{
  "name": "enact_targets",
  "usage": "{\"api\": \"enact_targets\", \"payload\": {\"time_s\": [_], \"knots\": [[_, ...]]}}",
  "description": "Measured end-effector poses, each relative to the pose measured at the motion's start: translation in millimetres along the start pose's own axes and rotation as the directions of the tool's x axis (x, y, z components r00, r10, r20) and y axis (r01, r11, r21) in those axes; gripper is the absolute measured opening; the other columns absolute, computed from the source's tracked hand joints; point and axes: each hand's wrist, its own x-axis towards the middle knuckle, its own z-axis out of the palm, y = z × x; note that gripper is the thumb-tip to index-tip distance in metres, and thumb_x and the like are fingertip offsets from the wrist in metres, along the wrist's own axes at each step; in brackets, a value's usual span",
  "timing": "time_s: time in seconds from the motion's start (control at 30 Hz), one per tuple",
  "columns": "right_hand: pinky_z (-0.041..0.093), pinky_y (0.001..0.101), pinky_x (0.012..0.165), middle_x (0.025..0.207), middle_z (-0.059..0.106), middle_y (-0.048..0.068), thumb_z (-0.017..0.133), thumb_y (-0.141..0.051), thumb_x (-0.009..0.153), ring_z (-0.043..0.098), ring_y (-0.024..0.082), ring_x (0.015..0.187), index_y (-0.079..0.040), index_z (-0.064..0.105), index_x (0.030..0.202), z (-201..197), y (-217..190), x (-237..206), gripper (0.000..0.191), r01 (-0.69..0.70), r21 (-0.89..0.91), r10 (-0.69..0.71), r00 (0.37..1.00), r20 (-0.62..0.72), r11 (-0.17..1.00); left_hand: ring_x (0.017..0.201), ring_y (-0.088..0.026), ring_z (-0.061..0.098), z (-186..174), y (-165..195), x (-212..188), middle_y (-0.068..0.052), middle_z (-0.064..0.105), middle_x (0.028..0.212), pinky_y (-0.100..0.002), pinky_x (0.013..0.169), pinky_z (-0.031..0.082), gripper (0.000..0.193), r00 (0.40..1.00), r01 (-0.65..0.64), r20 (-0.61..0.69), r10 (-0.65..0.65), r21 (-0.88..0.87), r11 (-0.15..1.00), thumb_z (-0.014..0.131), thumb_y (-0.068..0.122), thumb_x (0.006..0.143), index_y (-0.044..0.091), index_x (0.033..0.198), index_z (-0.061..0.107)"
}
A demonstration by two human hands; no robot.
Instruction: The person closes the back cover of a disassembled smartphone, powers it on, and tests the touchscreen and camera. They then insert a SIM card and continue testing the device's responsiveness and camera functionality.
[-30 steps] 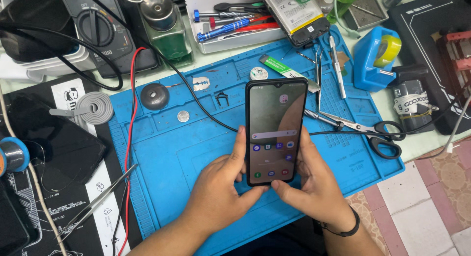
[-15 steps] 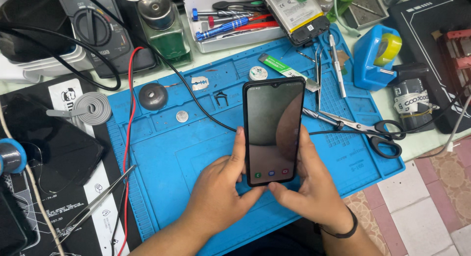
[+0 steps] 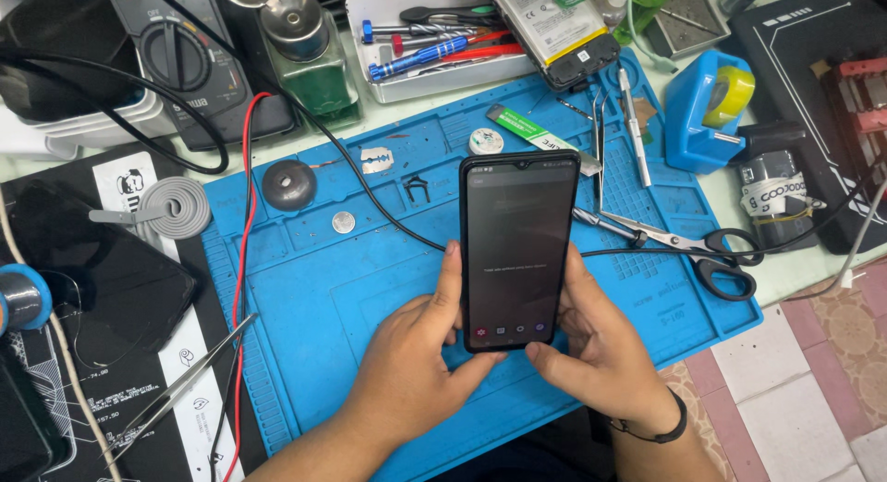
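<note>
While both hands cradle the one black smartphone (image 3: 519,251) upright above the blue mat (image 3: 323,288) on the worktop, the left hand (image 3: 416,362) and right hand (image 3: 596,348) each grip an edge; thumbs should tap lightly. One pair of scissors (image 3: 688,246), one coin (image 3: 343,222).
</note>
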Motion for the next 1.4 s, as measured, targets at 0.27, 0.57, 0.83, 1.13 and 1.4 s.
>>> {"api": "enact_targets", "payload": {"time_s": [0.27, 0.57, 0.83, 1.13, 1.4], "knots": [[0.043, 0.0409, 0.114, 0.155, 0.049, 0.023, 0.064, 0.014, 0.083, 0.053, 0.03, 0.14, 0.001, 0.008, 0.167, -2, 3, -2, 0.101, 0.008, -0.007, -0.008, 1.0, -0.002, 1.0, 0.079, -0.021, 0.069, -1, 1, 1, -0.007, 0.069, 0.084, -0.033, 0.066, 0.055, 0.112, 1.0, 0.007, 0.004, -0.007, -0.004, 1.0, 0.088, 0.019, 0.076, -0.006, 0.159, 0.017], [0.034, 0.0418, 0.121, 0.162, 0.04, 0.026, 0.065, 0.003, 0.091, 0.043, 0.033, 0.149, -0.004, -0.001, 0.167, 8, 3, -6, 0.101, 0.089, 0.012, -0.088, 0.994, -0.07, 0.996, 0.077, -0.024, 0.069, -2, 4, 1, -0.009, 0.069, 0.084, -0.035, 0.062, 0.054, 0.114, 0.997, 0.073, 0.03, -0.073, -0.003, 0.997, 0.089, 0.021, 0.072, -0.004, 0.158, 0.019], [0.045, 0.0429, 0.115, 0.152, 0.052, 0.028, 0.065, 0.002, 0.091, 0.056, 0.033, 0.139, -0.002, 0.006, 0.168, 9, 5, -5, 0.098, 0.102, 0.059, -0.095, 0.989, -0.109, 0.993, 0.084, -0.03, 0.07, 1, 0, 0, -0.013, 0.072, 0.089, -0.04, 0.071, 0.054, 0.114, 1.0, -0.009, 0.014, 0.008, 0.021, 1.0, 0.087, 0.02, 0.076, -0.006, 0.16, 0.015], [0.039, 0.0426, 0.12, 0.161, 0.043, 0.027, 0.067, 0.0, 0.093, 0.049, 0.033, 0.147, -0.003, 0.003, 0.167, 11, 3, -4, 0.098, 0.149, 0.006, -0.148, 0.986, -0.081, 0.989, 0.079, -0.027, 0.069, 3, 0, -1, -0.011, 0.071, 0.088, -0.038, 0.069, 0.055, 0.115, 1.0, 0.022, -0.005, -0.022, 0.033, 0.999, 0.089, 0.022, 0.074, -0.003, 0.159, 0.016], [0.049, 0.0429, 0.111, 0.144, 0.058, 0.027, 0.07, 0.0, 0.09, 0.061, 0.032, 0.132, -0.004, 0.007, 0.169, 7, 7, -4, 0.101, 0.061, 0.052, -0.055, 0.992, -0.112, 0.997, 0.082, -0.026, 0.069, 2, -1, -1, -0.01, 0.072, 0.089, -0.037, 0.07, 0.055, 0.118, 1.0, -0.017, 0.008, 0.017, 0.031, 0.999, 0.088, 0.021, 0.075, -0.007, 0.159, 0.01]]}}
